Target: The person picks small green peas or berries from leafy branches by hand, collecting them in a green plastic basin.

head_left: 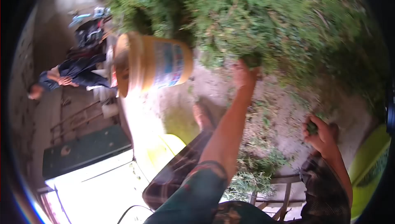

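A large heap of green leafy sprigs (pixel 279 22) fills the upper part of the view. My left hand (pixel 245 76) reaches to its lower edge, with the fingers closed at a dark green tuft (pixel 252 61); motion blur and foliage partly hide the fingertips. Lower right, near my knee, my right hand (pixel 323 137) is closed around a small bunch of green leaves (pixel 312 128). Loose bits of leaf are scattered on the floor (pixel 271 96) between my hands. A smaller pile of sprigs (pixel 255 170) lies closer to my body.
A yellow bucket (pixel 168 63) with a printed label stands left of the heap. A yellow-green container (pixel 370 162) is at the right edge. Another person (pixel 78 71) is at the far left, near a dark green board or tabletop (pixel 86 150). My bare foot (pixel 201 117) rests on the floor.
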### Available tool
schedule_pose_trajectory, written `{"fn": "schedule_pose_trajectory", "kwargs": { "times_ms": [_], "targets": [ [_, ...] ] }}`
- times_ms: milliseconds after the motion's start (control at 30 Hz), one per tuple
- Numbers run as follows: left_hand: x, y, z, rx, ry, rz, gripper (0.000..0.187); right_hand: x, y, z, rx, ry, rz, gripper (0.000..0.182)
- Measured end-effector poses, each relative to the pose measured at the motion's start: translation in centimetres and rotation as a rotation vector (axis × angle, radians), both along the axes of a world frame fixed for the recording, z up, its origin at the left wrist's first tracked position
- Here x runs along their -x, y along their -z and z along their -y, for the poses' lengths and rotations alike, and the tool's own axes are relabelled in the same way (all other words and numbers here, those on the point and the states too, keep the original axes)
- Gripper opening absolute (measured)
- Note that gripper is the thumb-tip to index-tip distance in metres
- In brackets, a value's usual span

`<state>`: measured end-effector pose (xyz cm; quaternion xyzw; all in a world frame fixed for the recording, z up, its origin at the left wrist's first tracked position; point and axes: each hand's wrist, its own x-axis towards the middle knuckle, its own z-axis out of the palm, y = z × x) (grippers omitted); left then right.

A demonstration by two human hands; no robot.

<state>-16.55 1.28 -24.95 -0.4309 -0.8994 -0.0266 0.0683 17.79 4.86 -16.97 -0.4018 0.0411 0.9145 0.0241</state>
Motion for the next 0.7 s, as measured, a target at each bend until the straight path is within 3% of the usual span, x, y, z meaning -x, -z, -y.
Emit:
{"fn": "schedule_pose_trajectory", "kwargs": {
  "times_ms": [33,67,100,167,300,400,500,533,600,633,700],
  "targets": [
    [0.4,-2.6,-1.7,0.057,-0.075,0.419,0.072,0.2,-0.1,-0.2,0.039,0.024,0.024,0.021],
    [-0.7,-4.0,-2.7,-0.004,-0.182,0.456,0.053,0.3,-0.1,-0.3,0.02,0.035,0.001,0.021],
    [0.0,-2.6,-2.5,-0.077,-0.113,0.491,0.035,0.3,-0.1,-0.3,0.0,0.05,-0.012,0.021],
    [-0.4,-2.8,-2.3,-0.26,-0.077,0.498,0.022,0.2,0.2,-0.5,-0.003,0.05,0.003,0.021],
    [-1.2,-3.6,-1.3,-0.304,-0.114,0.527,0.016,0.0,0.1,-0.4,-0.004,0.085,0.017,0.021],
    [-1.7,-4.1,-0.1,-0.128,-0.253,0.508,0.012,-0.3,0.4,-0.4,-0.058,0.06,0.023,0.021],
    [-3.7,-5.1,1.8,-0.235,-0.186,0.879,0.016,-0.4,0.5,-0.3,-0.143,-0.004,0.014,0.021],
    [-6.0,-7.5,1.5,-0.316,-0.177,0.972,0.018,-0.2,0.4,-0.2,-0.141,-0.014,0.008,0.021],
    [-10.6,-10.9,1.8,-0.34,0.047,1.08,0.018,0.6,-0.4,0.1,-0.184,-0.003,0.066,0.022],
    [-12.1,-12.1,2.0,-0.3,0.31,1.082,0.015,1.3,-1.5,0.0,-0.186,-0.011,0.063,0.022],
    [-14.5,-14.6,2.3,-0.206,0.368,1.434,0.013,2.6,-3.8,-0.2,-0.124,0.012,0.126,0.024]
  ]
}}
